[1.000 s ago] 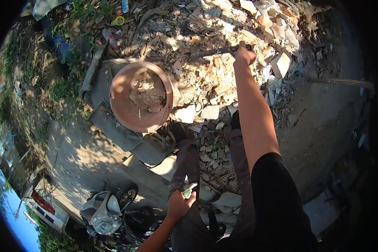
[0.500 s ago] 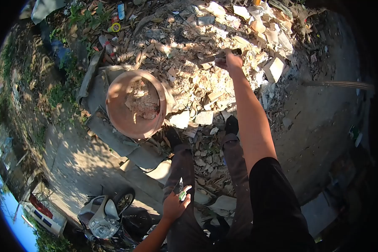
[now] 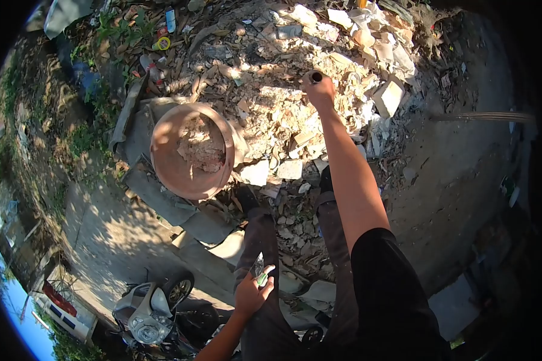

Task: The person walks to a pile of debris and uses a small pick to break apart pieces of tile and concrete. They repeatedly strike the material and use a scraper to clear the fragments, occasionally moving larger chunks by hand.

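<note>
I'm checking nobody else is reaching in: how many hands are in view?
2: the right hand gripping a dark handle over the rubble, and the left hand over the left leg, holding a clear-and-green item.

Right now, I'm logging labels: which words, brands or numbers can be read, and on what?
None can be read.
Clear-and-green item in the left hand: too small to tell.
Blue scrap: too small.
Motorbike: no legible badge or number.
</note>
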`<state>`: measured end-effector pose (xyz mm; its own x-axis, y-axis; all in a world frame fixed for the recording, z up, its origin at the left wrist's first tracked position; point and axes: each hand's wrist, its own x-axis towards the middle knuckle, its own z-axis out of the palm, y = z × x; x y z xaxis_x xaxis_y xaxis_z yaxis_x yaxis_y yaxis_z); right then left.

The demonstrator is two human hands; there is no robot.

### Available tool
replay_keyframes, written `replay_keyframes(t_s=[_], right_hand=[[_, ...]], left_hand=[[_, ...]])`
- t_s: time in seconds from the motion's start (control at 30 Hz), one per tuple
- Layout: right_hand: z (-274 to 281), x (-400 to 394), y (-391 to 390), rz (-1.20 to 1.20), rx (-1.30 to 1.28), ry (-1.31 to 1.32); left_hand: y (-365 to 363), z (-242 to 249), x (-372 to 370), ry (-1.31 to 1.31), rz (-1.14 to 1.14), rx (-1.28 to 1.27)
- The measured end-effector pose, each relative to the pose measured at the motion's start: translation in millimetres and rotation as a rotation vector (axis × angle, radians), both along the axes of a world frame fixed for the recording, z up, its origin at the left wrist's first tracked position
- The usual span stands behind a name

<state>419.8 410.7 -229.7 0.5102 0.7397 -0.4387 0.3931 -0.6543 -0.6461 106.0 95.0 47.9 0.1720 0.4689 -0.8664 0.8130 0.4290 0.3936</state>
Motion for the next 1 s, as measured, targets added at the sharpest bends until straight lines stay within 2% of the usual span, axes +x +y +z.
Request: replay_keyframes(t_s=[0.03,0.13,0.2,0.33,0.4,0.53,0.6,0.67,0.73,0.8,0.83,0.87,0.9,1.0], right_hand=[[-13,-2,-6,0.065,0.142,-0.093],[4,2,-29,0.061,0.285,-0.148],[3,17,-39,0.087,0.209,-0.124],[19,40,-68,0.177,0.408,-0.028],[44,51,-76,0.217,0.36,0.071],[90,62,-99,0.267,0.324,0.071],[113,67,-107,0.308,0.141,0.044],[135,73,-111,0.352,0.078,0.066],[156,73,-114,0.391,0.015,0.087],[186,69,-111,0.46,-0.14,0.055],[183,73,-113,0.578,-0.042,0.038],[192,70,-111,0.595,-0.042,0.036],[203,67,-108,0.63,-0.064,0.023],[223,63,-105,0.737,-0.045,0.038]], left_hand=[[-3,-1,-2,-0.019,0.023,0.036],[-8,-3,-5,-0.038,0.063,0.04],[-9,-5,-7,-0.034,0.078,0.008],[-8,-2,-13,-0.017,-0.057,0.108],[-7,0,-15,-0.021,-0.061,0.117],[-1,6,-11,-0.065,0.007,0.216],[-3,6,-9,-0.012,-0.008,0.174],[-10,0,-9,-0.013,-0.01,0.231],[-10,1,-6,-0.004,0.025,0.149],[-12,2,-2,0.005,0.039,0.163],[-13,1,0,-0.003,0.049,0.232],[-17,1,1,-0.009,0.059,0.299],[-20,-1,-1,0.014,0.019,0.219],[-23,4,3,0.023,0.066,0.187]])
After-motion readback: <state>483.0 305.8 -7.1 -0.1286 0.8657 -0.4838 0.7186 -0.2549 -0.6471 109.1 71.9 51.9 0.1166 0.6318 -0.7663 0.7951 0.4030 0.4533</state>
